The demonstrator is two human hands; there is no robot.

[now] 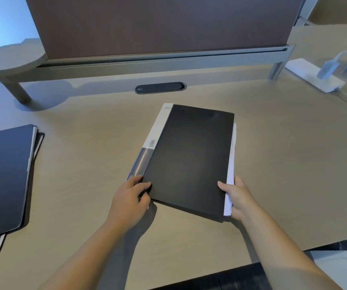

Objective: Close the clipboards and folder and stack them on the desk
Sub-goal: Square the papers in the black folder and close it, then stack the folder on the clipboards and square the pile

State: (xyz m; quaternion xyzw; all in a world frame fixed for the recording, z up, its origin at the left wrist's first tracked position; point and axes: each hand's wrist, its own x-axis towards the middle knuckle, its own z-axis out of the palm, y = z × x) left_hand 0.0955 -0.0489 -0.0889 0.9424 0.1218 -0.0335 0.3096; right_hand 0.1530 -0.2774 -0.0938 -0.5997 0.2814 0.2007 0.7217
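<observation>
A closed black clipboard (191, 158) lies on top of a grey folder (142, 162) with a white barcode label, in the middle of the desk (283, 164). White paper (230, 164) sticks out along the clipboard's right edge. My left hand (131, 197) grips the near left corner of this stack, thumb on the black cover. The near right corner is held by my right hand (238, 196), fingers around the cover and the paper. At the left edge of the desk sits a second pile of closed dark clipboards (3, 178).
A brown partition screen (164, 24) on a metal rail stands along the back of the desk. A black cable grommet (160, 87) sits below it. A white power strip (313, 74) with a plug and cable lies at the back right. A round side shelf (11, 59) is back left.
</observation>
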